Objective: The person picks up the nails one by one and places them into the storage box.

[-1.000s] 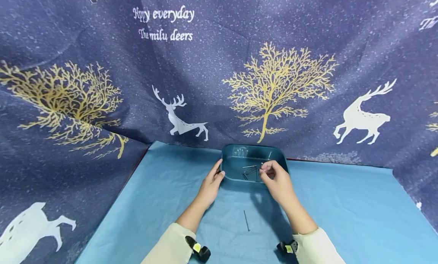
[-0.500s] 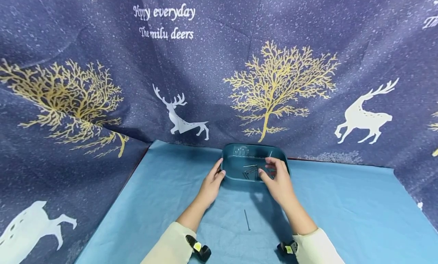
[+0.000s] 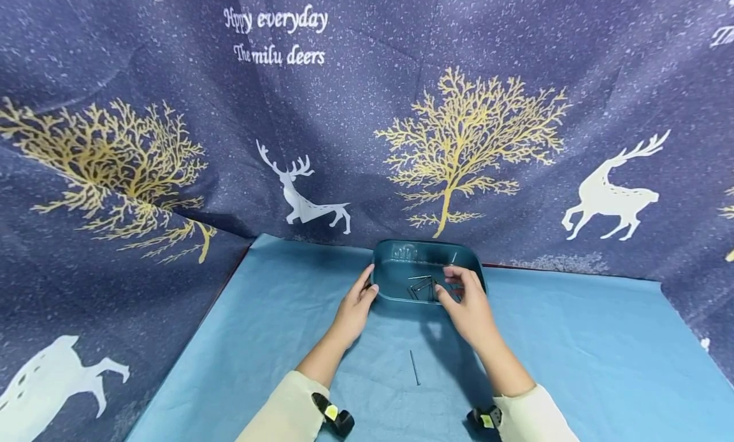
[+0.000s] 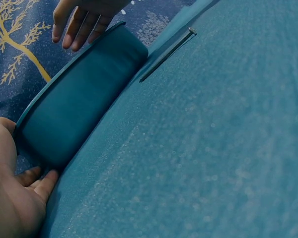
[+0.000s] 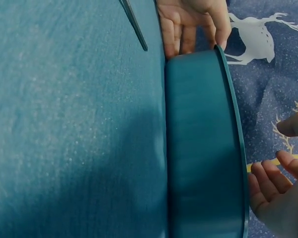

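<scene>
A dark teal plastic basin [image 3: 395,254] stands at the back of the table. Several dark nails [image 3: 421,288] lie in it, some crossing each other. At its left end my left hand [image 3: 351,309] grips the wall, its thumb by the rim and fingers low against the side in the left wrist view. My right hand [image 3: 469,307] hovers over the right part of the basin, thumb and fingers apart and relaxed. Nothing shows between them in the right wrist view, where the hand [image 5: 283,183] sits beside the rim. A single nail [image 3: 415,367] lies on the cloth in front.
A light blue cloth [image 3: 258,340] covers the table. Behind the basin hangs a dark blue curtain [image 3: 367,111] printed with deer and golden trees; the basin stands close to it. Both forearms wear pale sleeves with black wrist cameras [image 3: 338,423].
My right hand's thumb and fingers have parted from a pinch on a nail over the basin, and that nail has left the hand. My left hand and the loose nail have stayed put.
</scene>
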Motion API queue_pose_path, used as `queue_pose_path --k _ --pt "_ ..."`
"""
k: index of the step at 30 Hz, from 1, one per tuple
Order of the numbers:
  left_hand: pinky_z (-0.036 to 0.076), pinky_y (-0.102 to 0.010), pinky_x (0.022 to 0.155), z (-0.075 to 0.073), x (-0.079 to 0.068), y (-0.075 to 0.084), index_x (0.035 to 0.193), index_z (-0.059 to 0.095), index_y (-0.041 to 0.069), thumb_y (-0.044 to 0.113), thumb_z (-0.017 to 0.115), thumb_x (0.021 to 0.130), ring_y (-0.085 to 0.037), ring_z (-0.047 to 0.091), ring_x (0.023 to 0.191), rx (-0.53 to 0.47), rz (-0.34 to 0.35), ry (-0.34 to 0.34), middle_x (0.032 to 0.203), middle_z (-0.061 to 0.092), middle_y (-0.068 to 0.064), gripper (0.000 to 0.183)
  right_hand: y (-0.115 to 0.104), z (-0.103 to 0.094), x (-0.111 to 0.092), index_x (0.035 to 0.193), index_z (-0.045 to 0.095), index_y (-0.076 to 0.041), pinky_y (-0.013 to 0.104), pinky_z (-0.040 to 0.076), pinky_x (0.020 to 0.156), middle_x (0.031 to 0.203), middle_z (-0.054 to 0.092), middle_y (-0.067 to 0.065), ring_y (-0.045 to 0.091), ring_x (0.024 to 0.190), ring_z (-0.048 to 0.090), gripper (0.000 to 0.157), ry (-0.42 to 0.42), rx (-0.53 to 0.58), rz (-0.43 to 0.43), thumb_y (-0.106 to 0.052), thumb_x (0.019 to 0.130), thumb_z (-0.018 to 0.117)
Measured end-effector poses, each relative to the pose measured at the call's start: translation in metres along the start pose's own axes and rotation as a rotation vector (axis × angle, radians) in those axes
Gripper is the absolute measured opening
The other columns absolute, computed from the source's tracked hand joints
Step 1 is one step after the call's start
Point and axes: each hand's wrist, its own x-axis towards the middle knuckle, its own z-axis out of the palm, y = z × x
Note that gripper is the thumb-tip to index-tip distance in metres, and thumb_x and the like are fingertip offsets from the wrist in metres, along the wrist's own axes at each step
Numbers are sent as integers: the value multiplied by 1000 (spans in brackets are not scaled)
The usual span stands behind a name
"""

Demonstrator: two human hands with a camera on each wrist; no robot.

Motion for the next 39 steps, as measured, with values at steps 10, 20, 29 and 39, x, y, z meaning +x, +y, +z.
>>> queue_pose_path --k 10,20,29,39 --pt "35 -51 122 0 1 0 158 31 41 60 49 101 -28 33 153 -5 4 -1 167 27 -4 63 -3 -2 -8 121 64 -8 33 58 84 115 62 10 24 101 63 28 14 -40 -70 -13 95 71" --pt "35 -50 123 -1 2 -1 159 31 38 57 49 102 -27 33 152 -2 8 2 167 28 -4 62 -4 -1 -17 117 67 -4 21 55 75 107 63 7 9 88 61 24 13 -29 -104 -10 94 71" --pt "34 -50 123 -2 1 0 160 30 34 55 49 103 -26 34 152 -4 9 -2 167 28 -4 63 -5 0 -23 113 68 -9 23 56 74 104 64 6 6 87 59 20 -4 -46 -122 -8 93 72" --pt "35 -49 122 -1 1 0 159 31 39 56 49 103 -26 34 152 -6 3 -4 167 28 -3 62 -6 -1 -28 110 70 -8 22 55 73 97 62 -1 4 84 57 18 -38 -66 -141 -8 92 73"
